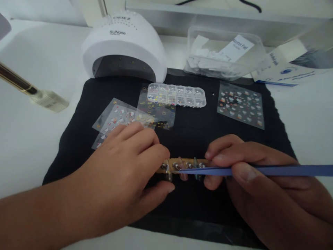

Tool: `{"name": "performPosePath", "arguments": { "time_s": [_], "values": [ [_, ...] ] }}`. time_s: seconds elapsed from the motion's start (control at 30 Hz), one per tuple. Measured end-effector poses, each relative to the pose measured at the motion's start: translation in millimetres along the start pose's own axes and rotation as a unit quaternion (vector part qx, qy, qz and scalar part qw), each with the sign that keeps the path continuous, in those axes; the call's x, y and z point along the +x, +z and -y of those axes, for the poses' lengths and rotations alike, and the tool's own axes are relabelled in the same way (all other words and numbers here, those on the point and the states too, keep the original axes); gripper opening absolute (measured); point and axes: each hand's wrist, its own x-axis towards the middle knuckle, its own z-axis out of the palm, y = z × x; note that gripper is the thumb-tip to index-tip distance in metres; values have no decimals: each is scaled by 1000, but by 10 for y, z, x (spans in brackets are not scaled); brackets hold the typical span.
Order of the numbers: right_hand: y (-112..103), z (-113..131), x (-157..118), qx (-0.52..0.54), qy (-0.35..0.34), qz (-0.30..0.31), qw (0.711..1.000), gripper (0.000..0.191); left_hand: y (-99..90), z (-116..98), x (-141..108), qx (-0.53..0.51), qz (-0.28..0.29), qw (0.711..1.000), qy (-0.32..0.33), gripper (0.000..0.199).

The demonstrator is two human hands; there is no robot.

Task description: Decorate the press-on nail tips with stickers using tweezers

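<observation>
1. Within our right hand (270, 194): blue tweezers (218, 171), gripped, point at a nail tip (169, 177).
2. Between thumb and forefinger of our left hand (122, 163): strip (172, 161); pinched or not, we cannot tell.
3. Risk: tweezers straying, if strip shifts.

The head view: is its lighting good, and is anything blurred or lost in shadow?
Head view: dim, greyish light; the white lamp is deeply shadowed inside; the black mat shows little texture; the small nail tips look soft, their fine details unclear.
</observation>
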Motion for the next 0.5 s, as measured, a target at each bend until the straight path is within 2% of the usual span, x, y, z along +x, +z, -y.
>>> {"name": "performPosePath", "arguments": {
  "time_s": [0.5],
  "values": [
    [-14,-20,-12,7,1,-1,1000,18,5,-5,2,4,-5,1000,2,11]
  ]
}}
